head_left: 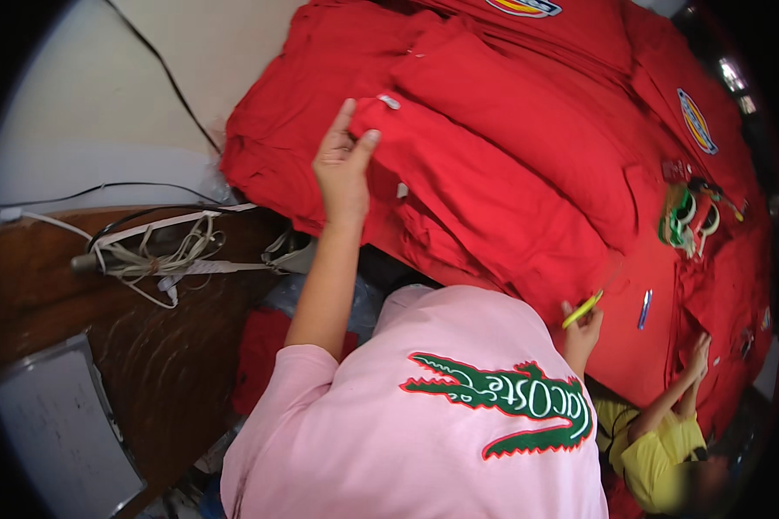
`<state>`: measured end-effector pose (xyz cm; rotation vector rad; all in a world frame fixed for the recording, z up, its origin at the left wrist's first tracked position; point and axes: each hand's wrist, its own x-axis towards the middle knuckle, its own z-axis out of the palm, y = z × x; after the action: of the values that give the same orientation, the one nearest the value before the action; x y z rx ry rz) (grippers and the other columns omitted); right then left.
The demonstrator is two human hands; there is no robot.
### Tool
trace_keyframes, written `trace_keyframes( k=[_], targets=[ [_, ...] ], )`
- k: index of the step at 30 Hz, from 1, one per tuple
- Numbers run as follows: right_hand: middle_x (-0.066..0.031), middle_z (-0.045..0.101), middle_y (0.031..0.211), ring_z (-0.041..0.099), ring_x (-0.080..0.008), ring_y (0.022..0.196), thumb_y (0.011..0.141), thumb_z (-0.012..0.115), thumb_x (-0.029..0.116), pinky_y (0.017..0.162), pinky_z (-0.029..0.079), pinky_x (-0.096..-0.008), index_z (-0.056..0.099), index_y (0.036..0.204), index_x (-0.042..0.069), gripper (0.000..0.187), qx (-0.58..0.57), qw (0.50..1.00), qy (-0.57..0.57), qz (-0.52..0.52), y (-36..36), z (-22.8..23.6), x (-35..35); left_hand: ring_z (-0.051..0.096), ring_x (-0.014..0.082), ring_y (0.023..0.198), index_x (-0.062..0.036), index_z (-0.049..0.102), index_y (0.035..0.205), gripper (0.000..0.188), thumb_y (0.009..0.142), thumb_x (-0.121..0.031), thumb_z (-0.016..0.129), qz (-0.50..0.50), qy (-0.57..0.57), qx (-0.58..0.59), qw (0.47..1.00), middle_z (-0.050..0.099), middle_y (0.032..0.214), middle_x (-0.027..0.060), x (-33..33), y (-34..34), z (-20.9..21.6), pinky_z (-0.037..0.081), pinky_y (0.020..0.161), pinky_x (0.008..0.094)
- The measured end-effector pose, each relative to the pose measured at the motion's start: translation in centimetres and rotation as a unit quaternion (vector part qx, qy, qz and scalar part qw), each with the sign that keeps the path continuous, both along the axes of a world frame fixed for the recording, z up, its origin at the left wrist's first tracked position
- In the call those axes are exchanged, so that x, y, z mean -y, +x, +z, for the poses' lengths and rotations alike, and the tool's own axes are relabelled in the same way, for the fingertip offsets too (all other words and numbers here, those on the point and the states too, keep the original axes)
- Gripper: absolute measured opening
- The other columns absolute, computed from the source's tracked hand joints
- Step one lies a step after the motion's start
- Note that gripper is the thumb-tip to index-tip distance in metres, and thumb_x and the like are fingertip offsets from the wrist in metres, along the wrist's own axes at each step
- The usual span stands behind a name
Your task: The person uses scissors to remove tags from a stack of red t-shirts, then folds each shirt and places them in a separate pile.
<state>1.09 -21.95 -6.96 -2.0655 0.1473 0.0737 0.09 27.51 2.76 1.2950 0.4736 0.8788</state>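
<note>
My left hand is at the far left edge of a red garment, thumb and forefinger apart beside its small white label. The garment lies lengthwise across the red-covered table, slightly rumpled. My right hand, partly hidden behind my pink shirt, is closed round a slim yellow tool with a thin tip at the garment's near right end. Its exact kind is hard to make out. Just to the right lies a blue pen.
More red garments are piled at the back; some carry embroidered patches. Tape rolls sit at the right. A person in a yellow shirt works at lower right. Tangled cables lie on the brown surface at left.
</note>
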Motion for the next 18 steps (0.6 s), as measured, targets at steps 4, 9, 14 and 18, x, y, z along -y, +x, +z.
trace_keyframes(
  k=[4,9,14,18],
  targets=[
    [0.0014,0.058,0.082,0.049,-0.0051,0.067,0.087,0.081,0.001,0.059,0.040,-0.0218,0.056,0.107,0.002,0.033,-0.134,0.990,0.047,-0.013,-2.6,-1.2,0.1,0.051,0.0011,0.079,-0.0002,0.055,0.148,0.062,0.089,0.007,0.075,0.008,0.043,0.000,0.999,0.060,0.094,-0.0059,2.2,0.2,2.8,0.046,0.075,0.0155],
    [0.0032,0.059,0.074,0.046,-0.0026,0.062,0.090,0.078,0.000,0.056,0.036,-0.0203,0.056,0.102,0.003,0.025,-0.180,0.975,0.131,-0.012,-1.8,-0.3,-0.4,0.059,0.0036,0.089,0.0003,0.051,0.150,0.064,0.090,0.007,0.074,0.003,0.027,-0.007,1.000,0.068,0.110,0.0007,2.2,-0.3,2.7,0.051,0.082,0.0179],
    [0.0040,0.059,0.076,0.045,-0.0015,0.063,0.090,0.077,-0.001,0.056,0.035,-0.0195,0.056,0.100,0.004,0.024,-0.132,0.988,0.074,0.012,-1.3,0.5,0.7,0.065,0.0110,0.103,0.0013,0.044,0.154,0.073,0.088,0.009,0.075,-0.039,0.004,0.041,0.998,0.069,0.121,0.0096,2.6,0.0,2.9,0.054,0.094,0.0248],
    [0.0040,0.059,0.078,0.046,-0.0016,0.066,0.090,0.077,-0.001,0.058,0.036,-0.0192,0.056,0.099,0.004,0.024,-0.123,0.989,0.085,0.011,-0.8,0.8,1.8,0.066,0.0166,0.116,0.0013,0.040,0.155,0.076,0.088,0.012,0.073,-0.045,0.013,0.048,0.998,0.068,0.130,0.0152,2.5,0.0,2.5,0.054,0.101,0.0298]
  ],
)
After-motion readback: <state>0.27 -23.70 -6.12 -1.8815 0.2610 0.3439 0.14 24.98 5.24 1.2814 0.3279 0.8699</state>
